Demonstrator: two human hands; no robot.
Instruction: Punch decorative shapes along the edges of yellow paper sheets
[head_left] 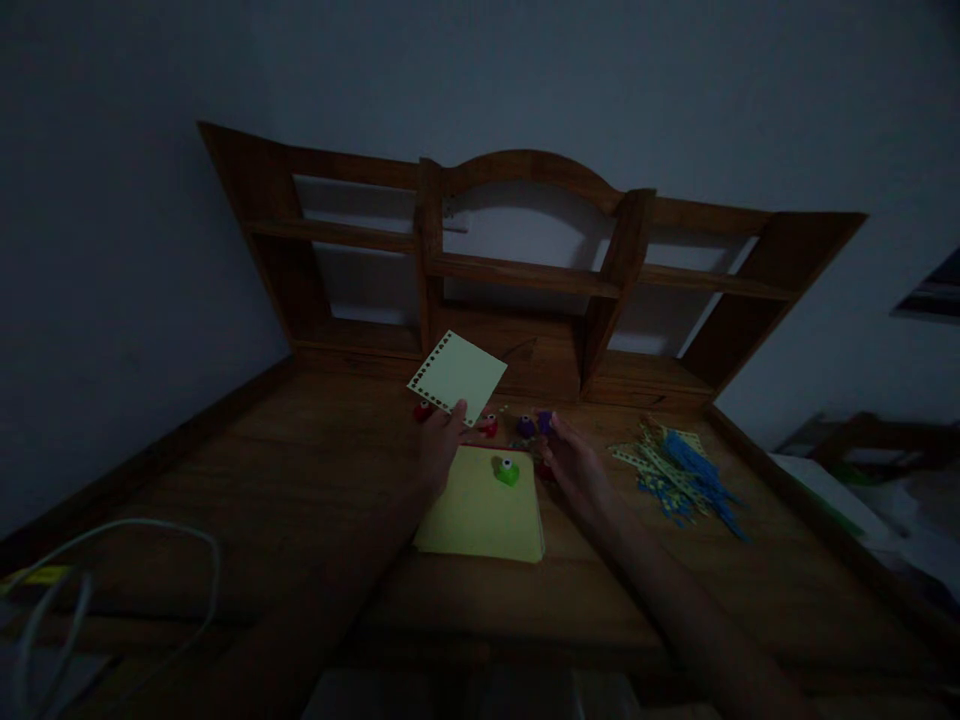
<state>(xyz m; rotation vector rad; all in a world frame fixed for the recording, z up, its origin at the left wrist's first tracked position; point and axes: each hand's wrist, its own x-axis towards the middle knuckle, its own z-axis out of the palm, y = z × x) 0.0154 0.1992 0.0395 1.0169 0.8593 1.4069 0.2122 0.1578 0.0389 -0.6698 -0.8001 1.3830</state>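
My left hand pinches a pale square sheet of paper at its lower corner and holds it tilted above the desk. Small punched shapes run along two of the sheet's edges. My right hand has its fingers closed around a small purple craft punch. Close by stand another purple punch and red punches, one of them partly behind my left hand. A green punch rests on a stack of yellowish paper between my forearms.
On the right of the wooden desk lies a pile of punched pale paper strips and blue shreds. A wooden shelf unit stands along the back. A white cable loops at the front left. The room is dim.
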